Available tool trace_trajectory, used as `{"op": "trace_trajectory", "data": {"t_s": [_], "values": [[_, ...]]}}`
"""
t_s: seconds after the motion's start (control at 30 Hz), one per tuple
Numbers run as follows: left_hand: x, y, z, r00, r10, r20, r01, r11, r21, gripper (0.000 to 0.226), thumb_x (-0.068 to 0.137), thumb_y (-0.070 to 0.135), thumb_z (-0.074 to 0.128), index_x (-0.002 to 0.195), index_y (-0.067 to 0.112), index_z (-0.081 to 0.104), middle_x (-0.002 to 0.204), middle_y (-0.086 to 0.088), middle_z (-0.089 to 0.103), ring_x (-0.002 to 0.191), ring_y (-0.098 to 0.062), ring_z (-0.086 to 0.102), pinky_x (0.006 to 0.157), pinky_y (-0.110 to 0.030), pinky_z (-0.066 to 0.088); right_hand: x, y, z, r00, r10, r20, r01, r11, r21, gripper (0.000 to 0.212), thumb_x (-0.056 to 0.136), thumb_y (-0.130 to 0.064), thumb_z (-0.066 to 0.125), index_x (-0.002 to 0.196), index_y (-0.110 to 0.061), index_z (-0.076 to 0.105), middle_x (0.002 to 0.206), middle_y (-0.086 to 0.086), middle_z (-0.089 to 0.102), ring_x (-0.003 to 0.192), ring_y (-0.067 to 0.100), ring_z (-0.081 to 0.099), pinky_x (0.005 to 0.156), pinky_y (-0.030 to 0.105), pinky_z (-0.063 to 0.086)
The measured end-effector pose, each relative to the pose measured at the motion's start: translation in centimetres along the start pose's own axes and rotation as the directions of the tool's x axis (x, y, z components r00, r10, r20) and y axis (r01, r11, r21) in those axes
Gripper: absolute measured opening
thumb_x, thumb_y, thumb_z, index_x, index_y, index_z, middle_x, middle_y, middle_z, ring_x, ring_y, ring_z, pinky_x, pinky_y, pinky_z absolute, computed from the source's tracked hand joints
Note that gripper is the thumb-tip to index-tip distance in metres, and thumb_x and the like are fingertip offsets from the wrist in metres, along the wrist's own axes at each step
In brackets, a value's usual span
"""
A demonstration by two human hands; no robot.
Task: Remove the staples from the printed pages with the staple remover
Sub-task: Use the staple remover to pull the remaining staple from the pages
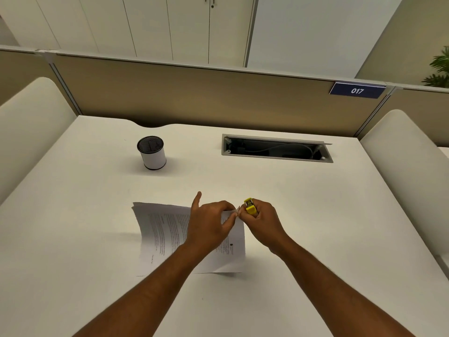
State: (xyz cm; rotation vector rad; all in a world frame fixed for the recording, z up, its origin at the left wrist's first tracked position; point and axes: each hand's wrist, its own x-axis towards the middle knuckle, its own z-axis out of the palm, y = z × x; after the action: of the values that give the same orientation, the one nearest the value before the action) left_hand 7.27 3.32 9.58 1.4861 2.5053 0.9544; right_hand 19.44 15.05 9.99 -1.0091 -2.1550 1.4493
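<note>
printed white stapled pages [165, 229] lie on the near white desk [315, 215], far-right corner lifted and pinched by the left hand [209, 224]. just right of it, the right hand [263, 218] grips a yellow plastic staple remover [250, 206]. farther left stands a white cylindrical pen cup [152, 153].

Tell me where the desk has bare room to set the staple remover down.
Bare desk lies right of the right hand, below the cable tray. Another patch sits between the pen cup and the printed pages. It is crowded at the pages' top right corner, where the left hand and staple remover meet.
</note>
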Motion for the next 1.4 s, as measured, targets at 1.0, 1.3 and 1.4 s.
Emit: {"op": "trace_trajectory", "data": {"t_s": [1.0,1.3,1.4], "values": [[1.2,-1.2,-1.7,0.826,-0.473,0.307,0.563,0.666,-0.489,0.022,0.100,0.033,0.056,0.106,0.017,0.070,0.102,-0.002,0.072,0.094,-0.021,0.068,0.072,-0.031,0.052,-0.3,-0.5,-1.5,0.922,-0.326,-0.208,0.270,0.928,-0.258,0.016,0.082,-0.015,0.065,0.073,-0.005,0.055,0.070,0.009,0.060,0.066,0.031,0.056,0.058,0.047,0.047],[1.1,-2.8,-2.6,0.793,-0.476,0.380,0.600,0.498,-0.626,0.020,0.098,0.029,0.064,0.094,0.014,0.076,0.085,-0.005,0.080,0.078,-0.023,0.075,0.066,-0.030,0.057,0.5,-1.0,0.4,0.953,-0.253,-0.169,0.216,0.953,-0.213,0.015,0.087,-0.011,0.069,0.076,-0.011,0.059,0.072,0.003,0.062,0.066,0.022,0.056,0.058,0.040,0.049],[1.3,-3.3,-2.7,0.780,-0.489,0.389,0.615,0.486,-0.621,0.020,0.098,0.028,0.064,0.095,0.013,0.076,0.085,-0.005,0.080,0.075,-0.021,0.075,0.065,-0.030,0.057,0.9,-1.0,1.0,0.961,-0.228,-0.157,0.190,0.955,-0.226,0.016,0.090,-0.013,0.070,0.078,-0.007,0.060,0.074,0.007,0.063,0.069,0.027,0.058,0.061,0.045,0.051]]}}
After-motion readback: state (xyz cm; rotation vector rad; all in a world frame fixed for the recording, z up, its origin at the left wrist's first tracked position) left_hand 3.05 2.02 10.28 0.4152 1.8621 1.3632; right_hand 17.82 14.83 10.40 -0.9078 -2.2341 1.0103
